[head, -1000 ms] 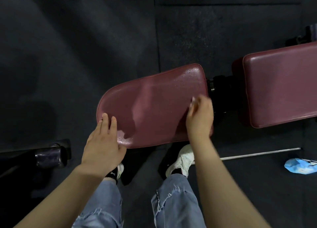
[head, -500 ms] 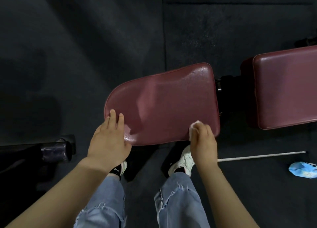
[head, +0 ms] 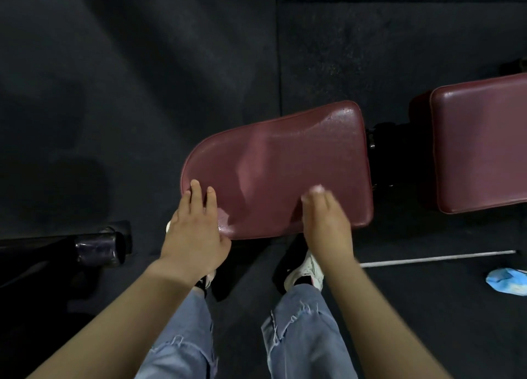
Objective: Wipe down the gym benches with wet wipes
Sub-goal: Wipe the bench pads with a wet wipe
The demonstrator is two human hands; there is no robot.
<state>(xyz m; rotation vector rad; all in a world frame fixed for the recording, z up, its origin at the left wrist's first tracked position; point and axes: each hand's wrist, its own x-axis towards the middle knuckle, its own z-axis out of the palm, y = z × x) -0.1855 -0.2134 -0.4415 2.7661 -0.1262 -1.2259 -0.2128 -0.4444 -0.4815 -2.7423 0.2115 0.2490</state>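
Both hands [head: 326, 219] at seat pad [head: 285, 162] near edge

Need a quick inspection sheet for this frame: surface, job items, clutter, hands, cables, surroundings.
Surface: maroon seat pad, glossy, wet sheen near its near-left edge.
Job's things: white wet wipe, only a bit showing past the fingertips; second maroon pad to the right, across a gap with black hardware.
Clutter: crumpled blue item and thin white rod on the floor, right.
Grippers: left hand flat on the seat pad's near-left edge; right hand pressing the wipe on the pad, motion-blurred.
Cables: nothing seen.
Surroundings: dark rubber floor; black frame foot at left; jeans and white shoes below.
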